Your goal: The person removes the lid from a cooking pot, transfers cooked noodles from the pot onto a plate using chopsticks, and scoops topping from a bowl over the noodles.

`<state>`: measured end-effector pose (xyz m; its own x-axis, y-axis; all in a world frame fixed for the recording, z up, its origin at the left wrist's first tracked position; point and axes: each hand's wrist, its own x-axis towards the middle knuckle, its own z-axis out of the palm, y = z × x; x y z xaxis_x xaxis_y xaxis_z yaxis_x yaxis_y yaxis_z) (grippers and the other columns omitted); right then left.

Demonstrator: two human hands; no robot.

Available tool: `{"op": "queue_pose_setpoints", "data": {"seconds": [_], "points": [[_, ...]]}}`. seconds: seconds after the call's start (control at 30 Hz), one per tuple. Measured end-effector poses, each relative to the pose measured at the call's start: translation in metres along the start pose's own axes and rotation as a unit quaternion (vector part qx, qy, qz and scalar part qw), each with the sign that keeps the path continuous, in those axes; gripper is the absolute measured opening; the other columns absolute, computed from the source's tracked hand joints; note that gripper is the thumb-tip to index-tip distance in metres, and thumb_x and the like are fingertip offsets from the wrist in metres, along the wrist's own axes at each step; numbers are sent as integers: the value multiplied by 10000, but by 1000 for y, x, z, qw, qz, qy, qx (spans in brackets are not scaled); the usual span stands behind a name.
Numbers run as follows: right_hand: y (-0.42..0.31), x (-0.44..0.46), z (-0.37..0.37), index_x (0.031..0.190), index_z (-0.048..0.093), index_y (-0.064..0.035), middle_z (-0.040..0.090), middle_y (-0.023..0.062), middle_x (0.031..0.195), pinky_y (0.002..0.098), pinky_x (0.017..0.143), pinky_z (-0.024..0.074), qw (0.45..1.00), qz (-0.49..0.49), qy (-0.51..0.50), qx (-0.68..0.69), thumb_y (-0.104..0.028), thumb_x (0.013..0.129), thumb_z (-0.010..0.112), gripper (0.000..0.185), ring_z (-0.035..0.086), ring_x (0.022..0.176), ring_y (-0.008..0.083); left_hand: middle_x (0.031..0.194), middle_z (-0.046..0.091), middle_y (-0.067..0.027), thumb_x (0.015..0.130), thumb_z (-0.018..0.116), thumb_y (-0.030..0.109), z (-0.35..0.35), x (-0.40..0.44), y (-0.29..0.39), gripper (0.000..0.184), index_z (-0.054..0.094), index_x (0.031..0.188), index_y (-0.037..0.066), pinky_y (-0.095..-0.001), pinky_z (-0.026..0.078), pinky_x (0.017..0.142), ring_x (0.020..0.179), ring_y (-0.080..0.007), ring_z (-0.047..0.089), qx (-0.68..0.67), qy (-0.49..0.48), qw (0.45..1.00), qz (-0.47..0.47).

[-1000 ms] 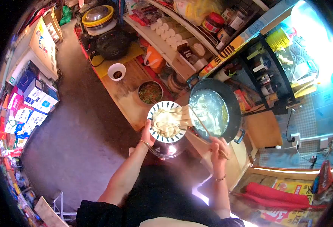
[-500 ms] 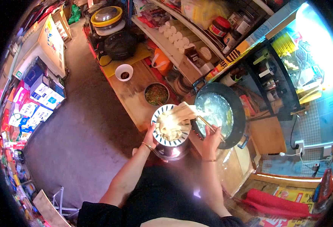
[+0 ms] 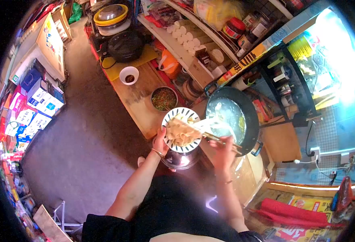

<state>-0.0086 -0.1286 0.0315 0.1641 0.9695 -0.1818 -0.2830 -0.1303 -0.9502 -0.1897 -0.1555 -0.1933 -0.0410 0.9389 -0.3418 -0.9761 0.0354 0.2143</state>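
Observation:
My left hand (image 3: 160, 143) grips the near-left rim of a white bowl (image 3: 170, 115) with dark stripes. Wide pale noodles (image 3: 182, 133) fill it. In my right hand (image 3: 223, 152) is a pair of chopsticks (image 3: 192, 128), their tips over the noodles in the bowl. A strip of noodle trails from the bowl's right side toward the wok (image 3: 255, 125), which holds steaming, cloudy water. Underneath the bowl I see a shiny metal pot (image 3: 181, 161). A metal bowl of chopped green and red food (image 3: 164, 99) stands just beyond.
A small white bowl with dark sauce (image 3: 129, 76) rests on the wooden counter (image 3: 139, 109). Behind it are a black electric cooker (image 3: 125, 46) and an orange container (image 3: 169, 63). Shelves (image 3: 209, 36) with jars and white cups line the back. Boxes (image 3: 44, 99) are stacked at left.
My right hand and the chopsticks have swung left, bringing the tips over the bowl. The raised bunch of noodles has come down into the bowl. My left hand still holds the bowl.

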Motion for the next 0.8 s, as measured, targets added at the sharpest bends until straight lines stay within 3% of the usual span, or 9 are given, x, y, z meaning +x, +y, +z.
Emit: {"op": "queue_pose_setpoints", "data": {"seconds": [0.1, 0.23, 0.37, 0.47, 0.53, 0.67, 0.7, 0.73, 0.8], "points": [[37, -5, -8, 877, 584, 55, 622, 117, 795, 282, 593, 552, 974, -102, -155, -128, -72, 945, 450, 197, 645, 678, 192, 1191, 534, -44, 902, 553, 377, -17, 4, -4, 434, 404, 1228, 133, -367, 456, 916, 1099, -195, 531, -14, 0, 1000, -12], [-29, -1, -41, 887, 632, 48, 596, 122, 875, 237, 572, 515, 888, -211, -158, -376, -26, 921, 461, 190, 618, 668, 151, 1217, 535, -55, 906, 540, 376, 8, -7, 3, 462, 415, 1259, 105, -376, 440, 941, 1124, -207, 520, -31, -16, 999, 1], [-75, -2, -55, 966, 634, -3, 600, 132, 924, 300, 594, 512, 893, -203, -202, -346, -14, 862, 533, 145, 631, 707, 192, 1373, 423, -104, 927, 409, 488, 2, -2, -1, 625, 318, 1382, 71, -410, 355, 1035, 1236, -258, 431, 39, -19, 999, 22], [-55, 12, -53, 993, 627, -51, 603, 132, 936, 333, 617, 517, 713, -372, -273, -528, -54, 836, 582, 164, 632, 718, 282, 1367, 429, -107, 927, 412, 485, 10, -10, 2, 623, 320, 1381, 69, -409, 358, 1033, 1230, -261, 438, 48, -6, 999, 24], [-28, 22, -49, 966, 621, -46, 611, 117, 920, 345, 637, 516, 704, -374, -274, -538, -60, 832, 586, 140, 630, 728, 282, 1364, 433, -109, 927, 414, 483, 16, -15, 6, 622, 321, 1380, 68, -409, 361, 1031, 1227, -263, 442, 54, 6, 998, 18], [35, 53, -59, 927, 591, -5, 621, 132, 883, 340, 644, 531, 760, -424, -161, -465, -115, 887, 557, 122, 642, 714, 277, 1197, 568, -52, 879, 509, 510, 23, -22, 9, 579, 401, 1303, 131, -290, 538, 661, 998, -193, 604, 71, 19, 997, -24], [44, 60, -57, 918, 565, 13, 614, 141, 907, 341, 660, 538, 937, -244, -64, -240, -130, 914, 520, 150, 633, 762, 260, 1192, 571, -47, 875, 512, 516, 30, -23, 7, 583, 402, 1301, 134, -281, 538, 642, 990, -185, 608, 65, 38, 997, -8], [52, 64, -56, 910, 539, 30, 607, 150, 931, 343, 676, 545, 999, -32, 40, 12, -145, 942, 483, 186, 624, 809, 243, 1186, 573, -41, 871, 515, 522, 34, -26, 7, 587, 403, 1299, 137, -273, 537, 624, 983, -176, 611, 60, 58, 997, 6], [59, 72, -61, 950, 519, 37, 574, 147, 951, 307, 706, 568, 990, -10, 57, 128, -193, 955, 475, 234, 614, 840, 239, 1225, 545, -54, 879, 520, 495, 17, -23, 8, 576, 394, 1305, 129, -326, 530, 769, 1060, -200, 576, 71, 11, 997, -5]]}}
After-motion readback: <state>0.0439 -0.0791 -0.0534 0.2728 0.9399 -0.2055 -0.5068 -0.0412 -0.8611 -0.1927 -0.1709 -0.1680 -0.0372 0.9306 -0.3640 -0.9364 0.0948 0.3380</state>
